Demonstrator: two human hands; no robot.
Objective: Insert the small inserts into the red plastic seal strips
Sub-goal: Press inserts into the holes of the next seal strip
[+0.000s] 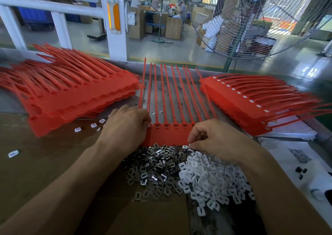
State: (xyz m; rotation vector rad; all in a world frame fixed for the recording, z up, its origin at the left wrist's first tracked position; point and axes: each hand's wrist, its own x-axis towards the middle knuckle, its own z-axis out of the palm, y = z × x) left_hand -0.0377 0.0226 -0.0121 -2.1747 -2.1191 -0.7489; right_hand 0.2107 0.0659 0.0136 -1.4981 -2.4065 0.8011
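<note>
No legible txt; QR-like code on white sheet (299, 155) too blurry to read.

matt red plastic seal strips (168, 134), shiny metal inserts (152, 170)

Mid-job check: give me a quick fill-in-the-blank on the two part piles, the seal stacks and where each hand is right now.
1. The white inserts lie to the ____ of the metal clips.
2. The right hand picks at a ____ insert.
3. The left hand rests on the ____ end of the seal strip.
4. The stack showing white inserts is on the ____.

Missing words: right; white; left; right
</note>
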